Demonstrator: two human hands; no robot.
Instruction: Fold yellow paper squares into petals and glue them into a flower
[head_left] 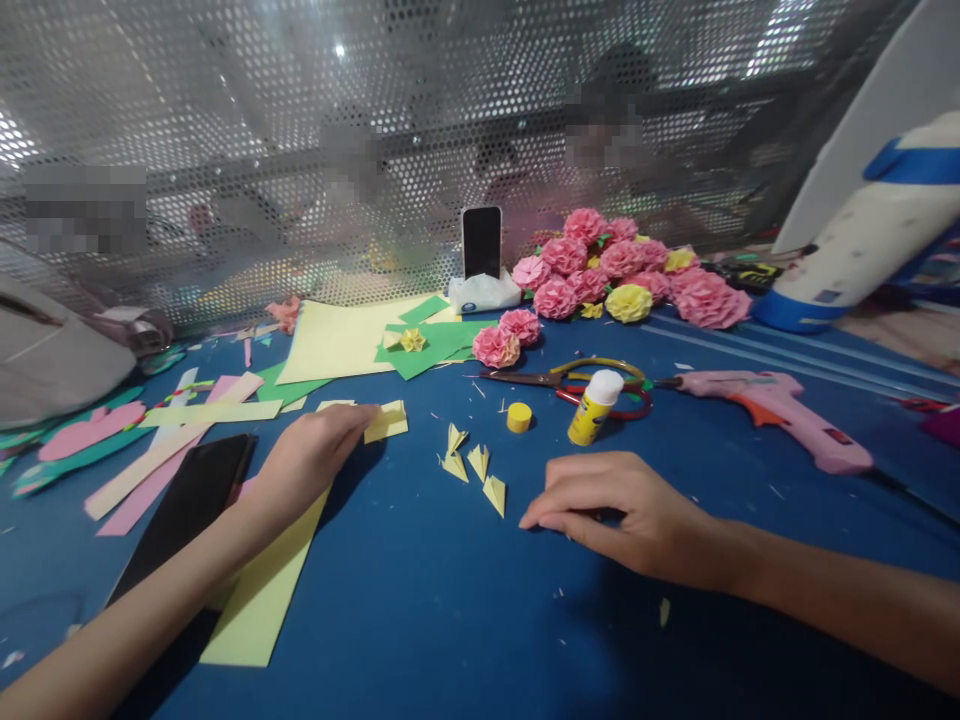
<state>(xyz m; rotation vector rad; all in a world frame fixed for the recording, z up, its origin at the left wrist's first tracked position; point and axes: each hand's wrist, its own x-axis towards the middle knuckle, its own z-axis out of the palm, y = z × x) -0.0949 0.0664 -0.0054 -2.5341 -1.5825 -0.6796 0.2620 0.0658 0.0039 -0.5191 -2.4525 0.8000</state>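
My left hand rests on the blue table, fingers curled down onto a small folded yellow paper piece. My right hand lies knuckles-up to the right, fingers bent and pressed to the table; whether anything is under them is hidden. Between the hands lie several small folded yellow paper cones. Just beyond them stand a glue stick without its cap and the yellow cap.
Scissors and a pink glue gun lie behind the glue stick. Pink and yellow paper flowers pile up at the back by an upright phone. Paper sheets and strips and a dark phone lie left. A perforated metal screen closes the back.
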